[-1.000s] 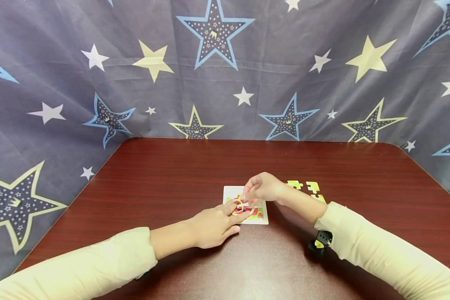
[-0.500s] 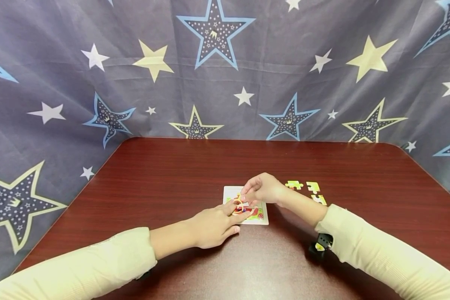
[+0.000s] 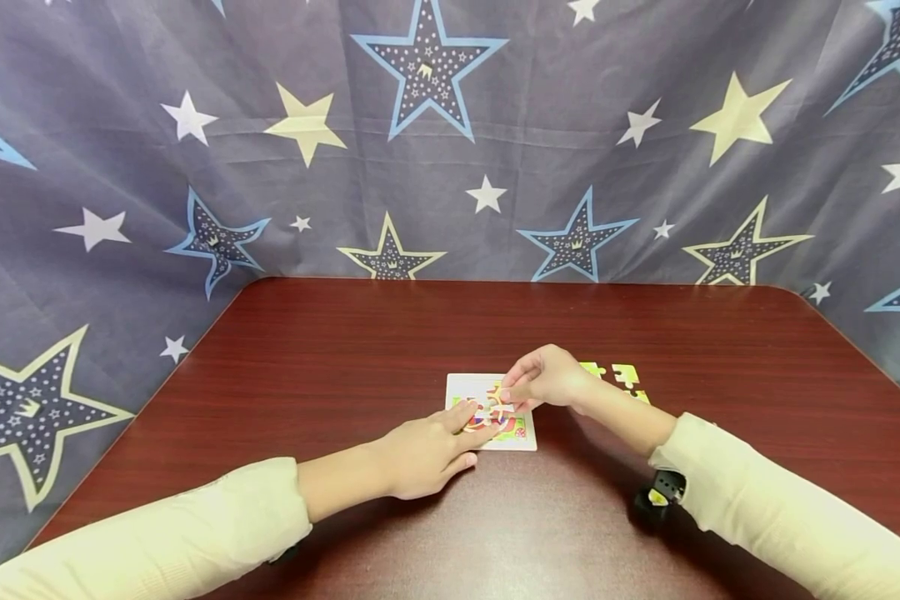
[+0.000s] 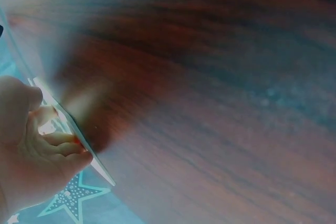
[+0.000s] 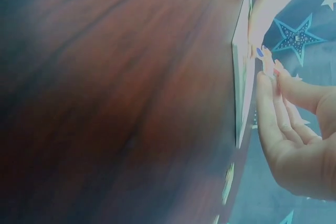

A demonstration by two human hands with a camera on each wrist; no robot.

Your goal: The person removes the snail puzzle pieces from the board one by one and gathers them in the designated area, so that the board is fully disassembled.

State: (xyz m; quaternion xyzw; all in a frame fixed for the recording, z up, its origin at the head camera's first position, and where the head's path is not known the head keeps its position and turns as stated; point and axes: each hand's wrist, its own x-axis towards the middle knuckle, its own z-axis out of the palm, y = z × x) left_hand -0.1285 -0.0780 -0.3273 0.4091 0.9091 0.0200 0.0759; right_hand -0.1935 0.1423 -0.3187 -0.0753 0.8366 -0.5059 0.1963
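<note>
As a gray-blue cloth (image 3: 240, 167) with stars hung on the left and went round the back, a brown-red table (image 3: 330, 342) stood in front of it. From the left came a pale sleeve (image 3: 202, 521). Next was the left hand (image 3: 423, 457), with its palm down. Its fingers were spread apart, and two of them lay on the puzzle board (image 3: 465, 382). This board sat flat on the table, near the middle, with a white edge and a bright picture inside. Part of the picture was hidden by the hands.

Next came the right hand (image 3: 553, 377), over the board's right side. Its thumb and finger were together, pinching a small puzzle piece (image 5: 268, 64). I could not tell if that piece touched the board. Past the right arm, three loose pieces (image 3: 625, 375) lay on the table, two partly hidden by the arm. Under the right wrist was a black strap (image 3: 671, 483). Last, on the far right, was the other pale sleeve (image 3: 780, 504).
</note>
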